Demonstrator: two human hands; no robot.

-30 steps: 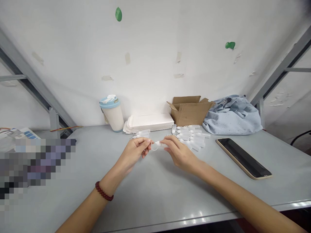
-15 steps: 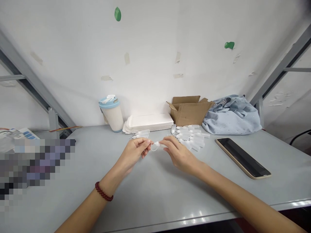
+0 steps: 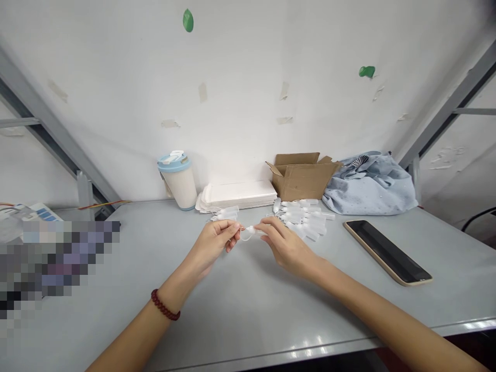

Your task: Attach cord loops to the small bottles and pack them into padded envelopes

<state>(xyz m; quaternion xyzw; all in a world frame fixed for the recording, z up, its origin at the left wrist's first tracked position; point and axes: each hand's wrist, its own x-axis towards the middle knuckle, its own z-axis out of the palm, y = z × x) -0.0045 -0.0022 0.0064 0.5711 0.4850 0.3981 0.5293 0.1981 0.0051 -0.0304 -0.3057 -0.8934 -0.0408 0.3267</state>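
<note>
Left hand [image 3: 215,244] pinching thin reddish strand [image 3: 243,228]; right hand [image 3: 287,245] gripping small white plastic piece [image 3: 250,229]; both staying put, same step continuing.

One cardboard box [image 3: 306,181]; left of it, one cup [image 3: 180,187], one carton stack [image 3: 240,192]; right of it, one cloth bundle [image 3: 370,191], one phone [image 3: 387,250]; in front and front-left, one separate tube [image 3: 250,230], two tube clusters [image 3: 308,222] too overlapped to count; above, two green patches [image 3: 367,72].
</note>
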